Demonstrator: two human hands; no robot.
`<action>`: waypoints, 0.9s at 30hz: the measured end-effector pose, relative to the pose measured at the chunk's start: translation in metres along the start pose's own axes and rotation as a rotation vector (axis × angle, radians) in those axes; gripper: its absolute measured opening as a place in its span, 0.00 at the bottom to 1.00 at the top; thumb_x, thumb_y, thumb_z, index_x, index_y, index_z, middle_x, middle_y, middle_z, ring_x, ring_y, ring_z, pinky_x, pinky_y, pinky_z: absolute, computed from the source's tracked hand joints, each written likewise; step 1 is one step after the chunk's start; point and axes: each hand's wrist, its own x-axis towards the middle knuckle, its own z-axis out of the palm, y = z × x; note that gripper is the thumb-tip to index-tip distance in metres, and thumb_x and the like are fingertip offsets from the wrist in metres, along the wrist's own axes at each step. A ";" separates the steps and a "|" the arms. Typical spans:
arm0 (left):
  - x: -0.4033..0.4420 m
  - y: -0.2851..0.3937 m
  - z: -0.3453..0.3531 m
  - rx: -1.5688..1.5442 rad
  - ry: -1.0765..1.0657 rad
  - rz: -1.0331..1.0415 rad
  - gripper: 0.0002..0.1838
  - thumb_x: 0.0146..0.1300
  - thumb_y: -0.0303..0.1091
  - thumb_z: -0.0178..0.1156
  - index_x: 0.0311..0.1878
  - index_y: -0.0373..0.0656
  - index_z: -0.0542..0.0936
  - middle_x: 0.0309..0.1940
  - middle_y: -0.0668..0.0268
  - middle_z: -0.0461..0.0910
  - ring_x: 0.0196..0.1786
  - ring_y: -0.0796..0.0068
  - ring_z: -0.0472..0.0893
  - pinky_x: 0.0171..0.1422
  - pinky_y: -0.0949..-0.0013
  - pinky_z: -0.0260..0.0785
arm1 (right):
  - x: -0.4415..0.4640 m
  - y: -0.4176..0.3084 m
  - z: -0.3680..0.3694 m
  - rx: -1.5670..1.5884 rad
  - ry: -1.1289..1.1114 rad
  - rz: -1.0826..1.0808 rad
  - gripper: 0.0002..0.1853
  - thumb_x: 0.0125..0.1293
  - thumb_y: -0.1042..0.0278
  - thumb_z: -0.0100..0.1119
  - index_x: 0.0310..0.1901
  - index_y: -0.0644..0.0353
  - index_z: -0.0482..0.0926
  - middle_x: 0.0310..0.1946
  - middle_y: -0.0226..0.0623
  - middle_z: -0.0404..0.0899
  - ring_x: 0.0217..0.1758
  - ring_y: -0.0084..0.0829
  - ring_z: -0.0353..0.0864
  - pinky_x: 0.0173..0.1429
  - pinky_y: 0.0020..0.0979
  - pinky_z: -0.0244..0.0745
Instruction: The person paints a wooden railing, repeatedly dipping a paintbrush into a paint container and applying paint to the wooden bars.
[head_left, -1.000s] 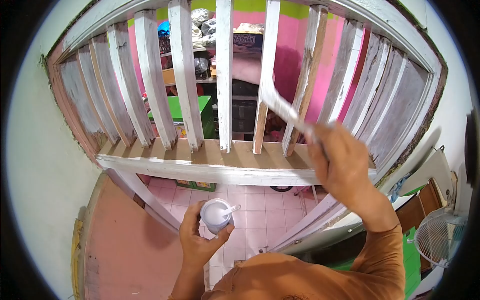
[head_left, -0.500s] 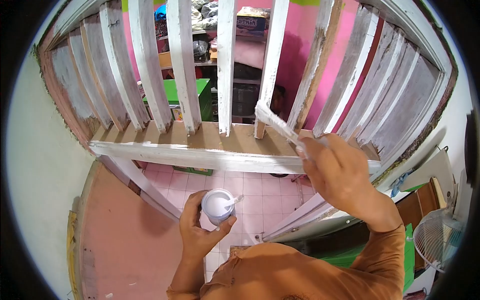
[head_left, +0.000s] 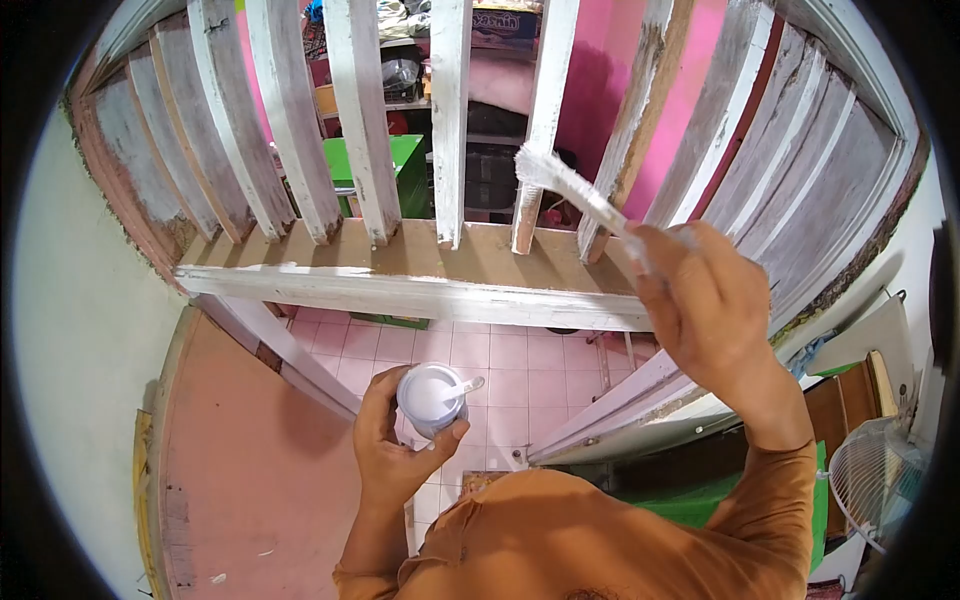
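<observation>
My left hand [head_left: 400, 440] is wrapped around a small tub of white paint [head_left: 428, 395], held upright below the wooden rail. A clear plastic stick or spoon [head_left: 466, 388] leans in the tub. In my right hand [head_left: 705, 300] is a paintbrush [head_left: 575, 188], its bristles coated white and pointing up and left. The bristle tip lies against or just in front of a white-painted slat [head_left: 545, 110]; I cannot tell whether they touch. Bare brown wood shows at that slat's foot. The slats stand on a rail [head_left: 420, 305] with a white front and a brown top.
Beyond the slats are shelves with bags and boxes [head_left: 505, 30] and a green cabinet [head_left: 375, 165]. A pink door panel [head_left: 250, 450] stands at lower left. A white fan [head_left: 870, 475] is at lower right. Pink tiles [head_left: 500, 400] cover the floor below.
My right hand and the brush have shifted right and slightly down the slat's level. The left hand with the tub has moved slightly left and up. The view has tilted a little.
</observation>
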 end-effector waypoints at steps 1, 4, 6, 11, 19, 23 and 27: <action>0.000 0.000 0.001 -0.017 0.010 -0.005 0.37 0.50 0.32 0.84 0.62 0.33 0.76 0.55 0.57 0.80 0.57 0.65 0.82 0.64 0.62 0.76 | -0.002 0.000 0.003 0.001 -0.001 0.001 0.22 0.56 0.80 0.76 0.53 0.67 0.83 0.31 0.37 0.76 0.24 0.34 0.76 0.23 0.36 0.68; 0.000 0.000 0.001 -0.017 -0.001 0.010 0.37 0.50 0.32 0.84 0.62 0.33 0.76 0.55 0.57 0.80 0.57 0.65 0.83 0.64 0.62 0.76 | -0.011 -0.001 0.008 0.036 -0.112 -0.162 0.20 0.57 0.79 0.75 0.52 0.66 0.82 0.33 0.38 0.79 0.25 0.33 0.78 0.21 0.35 0.67; 0.001 -0.001 0.002 -0.012 -0.005 0.005 0.37 0.50 0.32 0.84 0.62 0.33 0.76 0.55 0.56 0.80 0.57 0.65 0.83 0.64 0.62 0.76 | -0.014 0.001 0.001 -0.067 -0.146 -0.084 0.21 0.56 0.79 0.75 0.53 0.66 0.82 0.34 0.38 0.79 0.26 0.32 0.79 0.21 0.34 0.67; 0.001 0.000 0.003 -0.030 -0.002 -0.013 0.37 0.50 0.32 0.84 0.62 0.33 0.76 0.56 0.56 0.79 0.56 0.65 0.82 0.64 0.62 0.76 | -0.016 0.003 0.003 0.024 -0.174 -0.118 0.24 0.54 0.78 0.75 0.55 0.67 0.82 0.34 0.37 0.79 0.28 0.32 0.80 0.23 0.34 0.70; 0.004 0.002 0.004 -0.044 -0.026 -0.021 0.36 0.50 0.32 0.83 0.61 0.33 0.76 0.55 0.57 0.80 0.57 0.65 0.82 0.64 0.62 0.76 | -0.012 0.005 0.008 0.007 -0.143 -0.242 0.18 0.59 0.74 0.66 0.52 0.68 0.83 0.31 0.33 0.72 0.32 0.33 0.78 0.24 0.34 0.73; 0.004 -0.002 0.004 -0.056 -0.027 -0.018 0.37 0.50 0.32 0.84 0.61 0.33 0.77 0.55 0.57 0.80 0.56 0.65 0.82 0.64 0.62 0.76 | -0.010 0.005 0.002 -0.025 -0.166 -0.192 0.19 0.60 0.72 0.66 0.53 0.68 0.82 0.32 0.33 0.73 0.34 0.34 0.80 0.24 0.35 0.73; 0.003 -0.004 0.004 -0.061 -0.013 -0.018 0.37 0.50 0.34 0.84 0.61 0.33 0.77 0.55 0.57 0.80 0.56 0.66 0.83 0.64 0.63 0.76 | -0.009 0.003 0.002 0.055 -0.248 -0.195 0.25 0.54 0.73 0.76 0.55 0.66 0.83 0.35 0.39 0.79 0.32 0.37 0.84 0.23 0.33 0.77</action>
